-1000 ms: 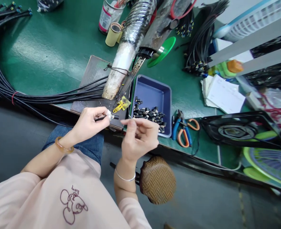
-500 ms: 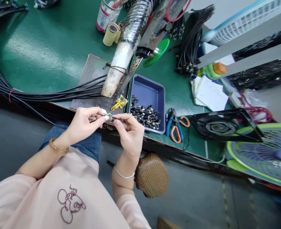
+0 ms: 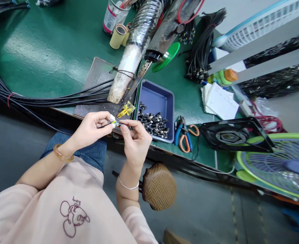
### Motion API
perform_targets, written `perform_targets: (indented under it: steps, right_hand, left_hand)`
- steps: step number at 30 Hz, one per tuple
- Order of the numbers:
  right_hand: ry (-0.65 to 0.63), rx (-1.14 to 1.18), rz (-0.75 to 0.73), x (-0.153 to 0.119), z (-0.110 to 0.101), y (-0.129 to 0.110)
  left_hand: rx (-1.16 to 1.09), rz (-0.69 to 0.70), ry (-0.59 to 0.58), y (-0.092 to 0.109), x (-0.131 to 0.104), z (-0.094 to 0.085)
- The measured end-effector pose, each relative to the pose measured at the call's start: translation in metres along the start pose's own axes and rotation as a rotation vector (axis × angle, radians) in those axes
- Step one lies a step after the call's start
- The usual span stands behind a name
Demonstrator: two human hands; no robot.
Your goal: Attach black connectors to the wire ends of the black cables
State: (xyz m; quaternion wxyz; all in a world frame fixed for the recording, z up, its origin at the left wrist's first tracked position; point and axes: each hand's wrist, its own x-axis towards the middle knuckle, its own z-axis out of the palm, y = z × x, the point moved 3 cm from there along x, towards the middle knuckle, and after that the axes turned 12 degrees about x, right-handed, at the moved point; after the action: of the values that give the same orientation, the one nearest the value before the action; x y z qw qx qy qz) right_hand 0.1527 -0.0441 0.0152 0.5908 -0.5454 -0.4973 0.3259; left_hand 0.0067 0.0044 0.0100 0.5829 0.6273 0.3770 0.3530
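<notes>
My left hand (image 3: 92,128) pinches the end of a black cable (image 3: 103,126) whose thin colored wires (image 3: 115,122) stick out at the fingertips. Close against it, my right hand (image 3: 136,137) pinches a small dark connector (image 3: 120,124) at the wire ends. Both hands are at the bench's front edge. Just beyond them lie a yellow clip (image 3: 124,112) and the tip of a soldering iron (image 3: 122,103). A blue tray (image 3: 168,98) with many black connectors (image 3: 153,123) stands right of the iron.
Pliers (image 3: 182,135) and a black fan frame (image 3: 236,135) lie right of the tray. A white-ended duct (image 3: 121,73) hangs over a grey board (image 3: 91,81). Bundled black cables (image 3: 37,101) run along the left. A woven stool (image 3: 159,186) stands below the bench.
The black cable now shows at my left fingers, and the colored wires meet the connector in my right hand. My right hand has shifted slightly left. The view has moved a little.
</notes>
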Motion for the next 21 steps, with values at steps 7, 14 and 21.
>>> perform_targets:
  steps: [7,14,21]
  right_hand:
    - [0.071,0.017,-0.062,-0.002,0.001,0.005]
    - [0.281,0.273,-0.297,-0.003,-0.013,-0.001]
    - [0.151,-0.169,-0.412,-0.009,-0.002,0.000]
  left_hand:
    - [-0.027,0.008,-0.004,0.001,0.003,0.000]
    - [-0.015,-0.008,0.061,-0.001,0.007,-0.003]
    - [0.053,0.033,0.078,-0.003,0.009,-0.001]
